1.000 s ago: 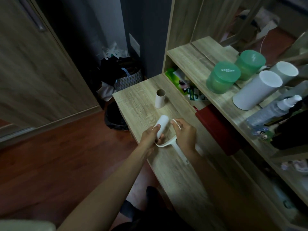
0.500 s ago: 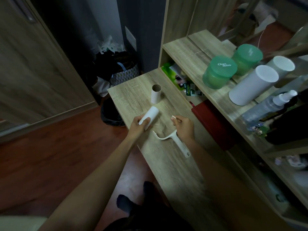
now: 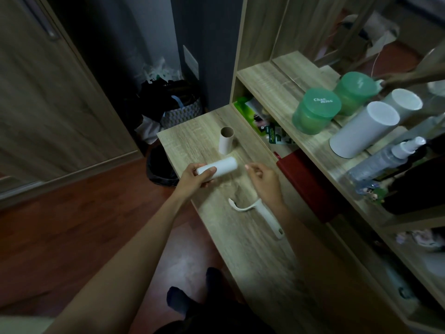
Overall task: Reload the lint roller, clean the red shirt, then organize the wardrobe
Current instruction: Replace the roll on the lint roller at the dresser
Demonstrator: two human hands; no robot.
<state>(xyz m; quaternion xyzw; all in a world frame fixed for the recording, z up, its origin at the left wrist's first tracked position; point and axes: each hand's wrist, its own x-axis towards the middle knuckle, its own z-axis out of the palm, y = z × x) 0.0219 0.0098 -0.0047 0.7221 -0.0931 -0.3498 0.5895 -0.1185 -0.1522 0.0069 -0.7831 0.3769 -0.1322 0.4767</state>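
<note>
Head view: reload step in hand. Left hand (image 3: 196, 178) fingers clasp the fresh roll (image 3: 225, 166) above the bench (image 3: 252, 261). Right hand (image 3: 266, 183) fingers are loosely curled and empty. The roller handle (image 3: 263, 213) lies on the bench. Next, probably: lift handle, slide roll on.

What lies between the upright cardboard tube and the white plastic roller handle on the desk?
Head view: the white cylindrical refill roll, gripped by the left hand, crosses that gap; the rest is bare desktop.
</note>
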